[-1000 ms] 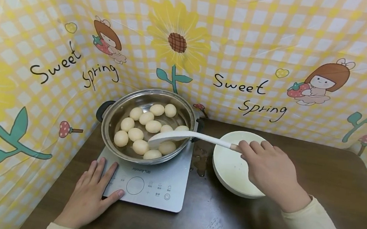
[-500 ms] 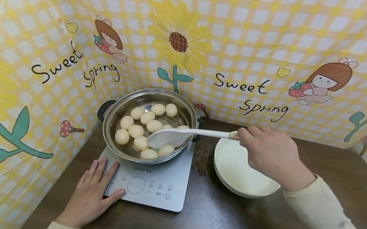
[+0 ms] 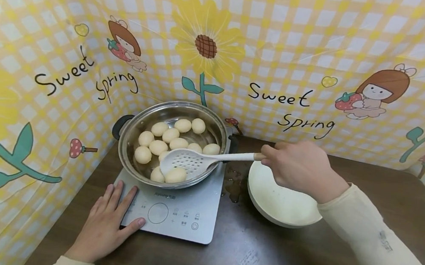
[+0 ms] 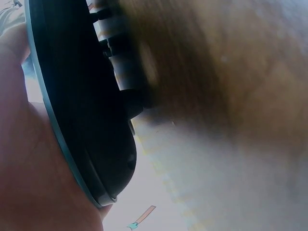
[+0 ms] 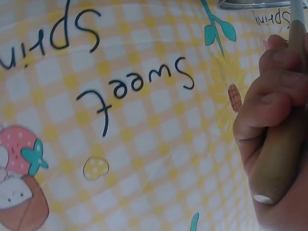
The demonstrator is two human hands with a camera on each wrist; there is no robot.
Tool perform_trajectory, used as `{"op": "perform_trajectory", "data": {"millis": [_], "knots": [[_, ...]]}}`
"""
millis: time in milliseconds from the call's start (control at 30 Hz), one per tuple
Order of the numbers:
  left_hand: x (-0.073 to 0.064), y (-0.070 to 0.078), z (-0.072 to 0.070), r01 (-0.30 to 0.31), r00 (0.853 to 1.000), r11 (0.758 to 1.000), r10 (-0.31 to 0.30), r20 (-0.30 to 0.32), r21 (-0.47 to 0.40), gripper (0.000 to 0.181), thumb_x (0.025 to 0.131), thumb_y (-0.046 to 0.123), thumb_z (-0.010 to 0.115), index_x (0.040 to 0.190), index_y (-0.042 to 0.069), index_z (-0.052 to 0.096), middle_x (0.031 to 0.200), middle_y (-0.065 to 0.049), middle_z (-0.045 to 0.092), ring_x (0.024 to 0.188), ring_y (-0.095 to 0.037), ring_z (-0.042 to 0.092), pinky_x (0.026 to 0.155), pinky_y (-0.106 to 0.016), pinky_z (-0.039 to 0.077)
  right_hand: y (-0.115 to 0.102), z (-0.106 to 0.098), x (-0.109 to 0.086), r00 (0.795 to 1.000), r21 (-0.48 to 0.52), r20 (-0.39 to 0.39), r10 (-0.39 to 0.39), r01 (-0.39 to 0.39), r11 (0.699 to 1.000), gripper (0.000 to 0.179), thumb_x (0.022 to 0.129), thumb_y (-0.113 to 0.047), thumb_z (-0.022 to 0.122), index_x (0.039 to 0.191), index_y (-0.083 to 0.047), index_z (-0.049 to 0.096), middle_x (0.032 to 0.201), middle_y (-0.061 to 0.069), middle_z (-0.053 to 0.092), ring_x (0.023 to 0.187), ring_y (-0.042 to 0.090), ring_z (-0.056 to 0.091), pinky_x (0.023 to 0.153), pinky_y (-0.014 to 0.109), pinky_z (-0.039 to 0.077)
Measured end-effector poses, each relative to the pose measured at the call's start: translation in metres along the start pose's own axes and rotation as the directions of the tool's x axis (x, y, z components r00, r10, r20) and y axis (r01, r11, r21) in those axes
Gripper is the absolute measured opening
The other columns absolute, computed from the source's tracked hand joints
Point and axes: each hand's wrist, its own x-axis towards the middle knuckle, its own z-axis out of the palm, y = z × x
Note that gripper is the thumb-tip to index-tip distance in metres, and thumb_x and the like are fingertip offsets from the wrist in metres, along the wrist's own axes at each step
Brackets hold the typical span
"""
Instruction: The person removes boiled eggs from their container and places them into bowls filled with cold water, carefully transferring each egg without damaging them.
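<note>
A steel pot [image 3: 211,124] stands on a flat silver induction cooker [image 3: 205,208], with several pale peeled eggs [image 3: 158,147] lying in liquid inside. My right hand [image 3: 299,168] grips the handle of a white slotted spoon [image 3: 190,159]. In the right wrist view the fingers curl round the spoon's wooden handle [image 5: 276,163]. The perforated spoon head is tilted in the front part of the pot, two eggs right at its lower edge. My left hand [image 3: 101,224] rests with spread fingers on the cooker's left edge. The left wrist view shows the cooker's black underside [image 4: 82,96] beside that hand.
A white bowl [image 3: 279,200] stands right of the cooker, under my right forearm and hand. Spilled liquid [image 3: 234,190] wets the brown table [image 3: 246,259] between them. A yellow checked cloth [image 3: 282,41] walls off the back and left. The pot's black handle [image 3: 121,126] sticks out left.
The spoon head has turned to show its holes, and eggs at the pot's front have shifted left. My right hand has moved left and slightly up. The left hand has stayed still.
</note>
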Motion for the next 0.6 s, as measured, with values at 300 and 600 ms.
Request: {"op": "perform_trajectory", "data": {"millis": [300, 600], "knots": [[-0.001, 0.0, 0.001, -0.015, 1.0, 1.0, 0.015, -0.02, -0.009, 0.086, 0.096, 0.058, 0.06, 0.161, 0.01, 0.028, 0.165, -0.027, 0.005, 0.15, -0.046, 0.002, 0.11, -0.069, 0.013, -0.003, 0.001, 0.011, 0.976, 0.091, 0.203, 0.078, -0.099, 0.991, 0.033, 0.1, -0.032, 0.063, 0.073, -0.02, 0.05, 0.049, -0.007, 0.03, 0.039, 0.013, 0.027, 0.035, 0.032, 0.021], [-0.002, -0.002, 0.002, -0.016, 1.0, 1.0, 0.016, -0.027, -0.02, 0.085, 0.097, 0.057, 0.059, 0.162, 0.012, 0.026, 0.165, -0.026, 0.003, 0.151, -0.046, 0.001, 0.113, -0.066, 0.009, 0.0, 0.0, 0.02, 0.896, 0.218, 0.42, 0.142, -0.252, 0.943, 0.033, 0.104, -0.037, 0.057, 0.075, -0.022, 0.053, 0.052, -0.007, 0.038, 0.043, 0.011, 0.031, 0.039, 0.03, 0.025]]}}
